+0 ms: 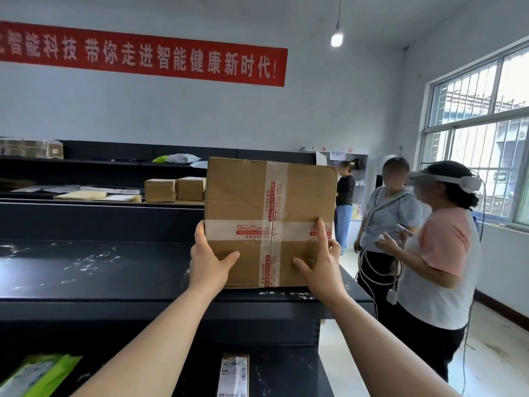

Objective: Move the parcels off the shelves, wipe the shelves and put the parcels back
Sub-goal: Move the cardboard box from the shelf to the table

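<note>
A large brown cardboard parcel (243, 202), crossed with white tape printed in red, stands on edge at the right end of the black top shelf (100, 270). My left hand (209, 262) grips its lower left side, thumb on the front face. My right hand (320, 262) grips the lower right side, index finger stretched up along the edge. The shelf surface beside the parcel shows pale smears and specks.
A lower shelf holds a green packet (37, 373) and a small labelled parcel (233, 373). Two small boxes (174, 189) and flat parcels lie on shelves behind. Three people stand at the right; the nearest, in a headset (440, 253), is close to the shelf end.
</note>
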`<state>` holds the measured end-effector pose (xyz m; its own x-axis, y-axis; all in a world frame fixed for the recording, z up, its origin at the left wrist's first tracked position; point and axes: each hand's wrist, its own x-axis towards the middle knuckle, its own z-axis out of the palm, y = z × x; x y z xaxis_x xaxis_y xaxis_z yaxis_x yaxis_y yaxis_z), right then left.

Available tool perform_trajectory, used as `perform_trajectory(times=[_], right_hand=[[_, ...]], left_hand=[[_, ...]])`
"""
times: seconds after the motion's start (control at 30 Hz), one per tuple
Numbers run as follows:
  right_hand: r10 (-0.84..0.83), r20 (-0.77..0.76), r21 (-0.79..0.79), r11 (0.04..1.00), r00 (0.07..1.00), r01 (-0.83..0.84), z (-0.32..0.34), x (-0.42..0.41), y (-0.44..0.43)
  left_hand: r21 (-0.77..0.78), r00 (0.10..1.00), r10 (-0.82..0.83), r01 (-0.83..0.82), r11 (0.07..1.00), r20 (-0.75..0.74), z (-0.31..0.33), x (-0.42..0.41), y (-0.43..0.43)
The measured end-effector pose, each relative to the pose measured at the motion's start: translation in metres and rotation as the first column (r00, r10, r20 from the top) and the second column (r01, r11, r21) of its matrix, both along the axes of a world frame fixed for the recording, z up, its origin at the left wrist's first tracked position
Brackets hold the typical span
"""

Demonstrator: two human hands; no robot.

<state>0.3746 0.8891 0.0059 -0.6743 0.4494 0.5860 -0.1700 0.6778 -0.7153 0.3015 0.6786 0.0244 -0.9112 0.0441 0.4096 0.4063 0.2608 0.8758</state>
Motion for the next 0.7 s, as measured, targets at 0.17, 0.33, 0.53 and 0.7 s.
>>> perform_trajectory(times=[0.17, 0.33, 0.53, 0.7], right_hand=[[-0.013, -0.015, 0.015, 1.000, 1.000, 0.013, 0.001, 0.000, -0.003], [-0.023, -0.026, 0.027, 0.999, 0.999, 0.024, 0.000, 0.005, -0.006], [-0.062, -0.034, 0.020, 0.998, 0.998, 0.063, 0.004, 0.020, -0.015], [-0.112, -0.041, 0.009, 0.994, 0.993, 0.113, 0.010, 0.038, -0.022]], left_hand=[[-0.004, 1.000, -0.001, 0.001, 1.000, 0.000, 0.001, -0.001, 0.000], [-0.008, 1.000, -0.015, 0.015, 1.000, -0.008, 0.002, 0.000, -0.002], [0.006, 0.998, -0.067, 0.068, 0.998, -0.020, 0.004, 0.007, -0.010], [0.036, 0.993, -0.110, 0.111, 0.993, -0.031, 0.009, 0.018, -0.012]])
